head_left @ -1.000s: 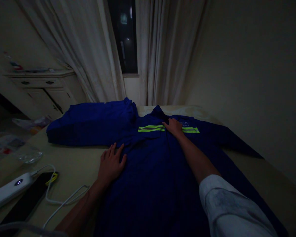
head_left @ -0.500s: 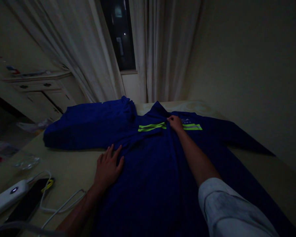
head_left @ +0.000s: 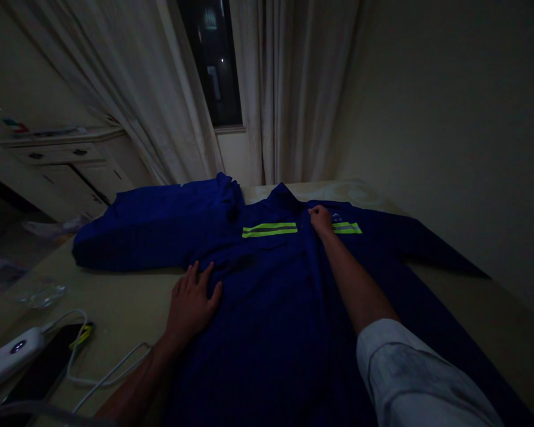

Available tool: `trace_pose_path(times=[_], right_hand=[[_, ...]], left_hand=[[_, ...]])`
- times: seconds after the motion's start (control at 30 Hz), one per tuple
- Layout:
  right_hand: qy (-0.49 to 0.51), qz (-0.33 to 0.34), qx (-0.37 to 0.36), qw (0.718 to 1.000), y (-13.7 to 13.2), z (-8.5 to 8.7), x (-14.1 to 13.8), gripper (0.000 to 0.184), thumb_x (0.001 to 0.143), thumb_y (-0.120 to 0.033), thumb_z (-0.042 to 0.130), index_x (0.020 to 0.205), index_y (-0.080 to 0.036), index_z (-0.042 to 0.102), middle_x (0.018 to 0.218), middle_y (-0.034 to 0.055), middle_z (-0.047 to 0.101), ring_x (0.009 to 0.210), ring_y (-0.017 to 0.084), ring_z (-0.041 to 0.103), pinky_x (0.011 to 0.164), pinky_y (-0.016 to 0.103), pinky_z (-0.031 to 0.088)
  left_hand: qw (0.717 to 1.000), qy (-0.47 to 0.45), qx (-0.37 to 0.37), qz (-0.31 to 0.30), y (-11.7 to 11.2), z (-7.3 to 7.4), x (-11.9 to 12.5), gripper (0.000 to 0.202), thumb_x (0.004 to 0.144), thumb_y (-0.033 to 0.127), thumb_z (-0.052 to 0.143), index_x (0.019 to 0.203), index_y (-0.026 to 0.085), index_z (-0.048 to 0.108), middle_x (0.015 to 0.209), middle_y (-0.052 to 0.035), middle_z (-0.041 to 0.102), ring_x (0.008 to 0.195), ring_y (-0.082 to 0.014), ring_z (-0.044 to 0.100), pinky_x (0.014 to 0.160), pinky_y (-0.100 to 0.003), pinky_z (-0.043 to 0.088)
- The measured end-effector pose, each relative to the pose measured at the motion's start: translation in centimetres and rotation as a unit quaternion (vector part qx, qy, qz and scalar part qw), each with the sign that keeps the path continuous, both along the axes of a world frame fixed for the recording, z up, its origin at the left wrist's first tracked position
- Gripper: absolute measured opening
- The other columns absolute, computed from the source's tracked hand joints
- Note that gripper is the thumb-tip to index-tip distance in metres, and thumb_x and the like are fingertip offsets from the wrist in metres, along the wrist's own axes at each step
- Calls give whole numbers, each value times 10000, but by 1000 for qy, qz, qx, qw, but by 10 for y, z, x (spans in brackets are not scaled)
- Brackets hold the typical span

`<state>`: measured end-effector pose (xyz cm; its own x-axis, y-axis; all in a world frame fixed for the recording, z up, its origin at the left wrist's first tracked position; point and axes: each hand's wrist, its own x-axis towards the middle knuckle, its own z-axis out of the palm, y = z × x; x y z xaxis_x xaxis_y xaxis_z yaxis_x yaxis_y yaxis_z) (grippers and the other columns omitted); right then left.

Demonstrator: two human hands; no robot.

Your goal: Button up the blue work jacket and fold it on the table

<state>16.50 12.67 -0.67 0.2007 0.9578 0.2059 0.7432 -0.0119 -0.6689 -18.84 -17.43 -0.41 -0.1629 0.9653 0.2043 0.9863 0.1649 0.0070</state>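
Note:
A dark blue work jacket (head_left: 267,320) with yellow-green reflective strips lies spread over the table, collar at the far side and one sleeve out to the right. My right hand (head_left: 321,219) pinches the edge of its front opening near the collar, beside the right chest strip (head_left: 347,228). The left chest strip (head_left: 269,229) shows uncovered. My left hand (head_left: 194,299) rests flat on the jacket's left side, fingers spread. Another folded blue garment or part of the jacket (head_left: 151,225) lies at the far left; the dim light hides where they join.
At the left on the table (head_left: 129,308) are a white power bank (head_left: 13,359), a dark phone (head_left: 44,367), a white cable (head_left: 120,367) and a clear glass dish (head_left: 42,295). Behind stand curtains (head_left: 289,89), a window and a cabinet (head_left: 66,172).
My right hand has moved slightly right, drawing the front edge of the jacket with it. The left chest strip lies flatter. My left hand stays spread on the cloth.

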Motion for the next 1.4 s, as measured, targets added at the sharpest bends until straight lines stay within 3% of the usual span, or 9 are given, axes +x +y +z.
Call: trace_pose_path(times=[0.23, 0.4, 0.63, 0.73, 0.87, 1.03, 1.17, 1.27, 1.4], right_hand=[[-1, -4, 35, 999, -19, 13, -5, 299, 996, -293, 487, 1075, -127, 723, 1105, 169, 752, 1028, 268, 656, 945, 340, 472], [-16, 83, 95, 992, -73, 51, -21, 322, 991, -314, 543, 1233, -131, 653, 1273, 153, 684, 1065, 232, 637, 978, 306, 449], [-57, 418, 16, 907, -295, 107, -17, 388, 1034, -560, 548, 922, -208, 666, 840, 12, 705, 741, 152, 617, 681, 251, 390], [-62, 412, -14, 909, -388, 101, 3, 420, 1021, -590, 568, 839, -218, 643, 775, -5, 681, 673, 140, 595, 638, 258, 359], [-45, 278, 8, 959, -467, 56, 26, 466, 1020, -628, 533, 774, -237, 589, 707, -6, 636, 624, 153, 583, 628, 283, 386], [-151, 186, 54, 969, -516, 6, 25, 466, 934, -704, 612, 840, -247, 600, 782, 48, 667, 693, 205, 615, 637, 317, 419], [-251, 192, 52, 947, -517, -12, 20, 483, 928, -708, 609, 900, -226, 622, 862, 72, 702, 782, 224, 654, 659, 313, 422], [-287, 179, 44, 940, -510, -23, 20, 470, 943, -673, 607, 889, -206, 633, 835, 61, 707, 785, 217, 673, 658, 306, 403], [-296, 168, 28, 940, -512, -36, 15, 378, 953, -564, 634, 855, -199, 640, 792, 49, 707, 757, 208, 683, 654, 309, 378]], left_hand=[[999, -19, -31, 3, 4, 4, 0, 682, 1040, 587, 351, 1622, 234, 396, 1692, -200, 321, 1569, -360, 302, 1230, -567, 274], [997, -73, -8, 1, 2, 9, 0, 690, 1041, 602, 334, 1614, 224, 408, 1695, -191, 320, 1564, -354, 311, 1231, -574, 273], [971, -173, 141, -89, 1, 22, -6, 543, 1006, 469, 387, 1388, 159, 615, 1479, -150, 600, 1390, -310, 515, 1196, -496, 370], [940, -259, 193, -114, -22, 44, 8, 468, 973, 444, 431, 1253, 150, 665, 1261, -141, 710, 1188, -276, 646, 1088, -441, 480], [894, -388, 106, -200, -122, 66, 64, 368, 981, 497, 515, 1065, 198, 712, 1018, -66, 755, 933, -217, 690, 878, -332, 543], [718, -501, -336, -348, -244, 7, 142, 532, 1019, 564, 461, 715, 190, 689, 662, -15, 696, 597, -136, 600, 617, -255, 474], [696, -640, -278, -168, -245, -64, 159, 422, 919, 563, 605, 944, 166, 746, 980, -96, 781, 975, -240, 707, 912, -349, 534], [566, -773, -274, -80, -226, -89, 162, 423, 749, 403, 820, 1105, 191, 736, 1238, -123, 742, 1237, -284, 646, 1094, -411, 467], [376, -890, -258, 17, -220, -94, 177, 315, 640, 270, 891, 900, 182, 736, 1019, -85, 768, 1082, -271, 710, 1008, -397, 521]])
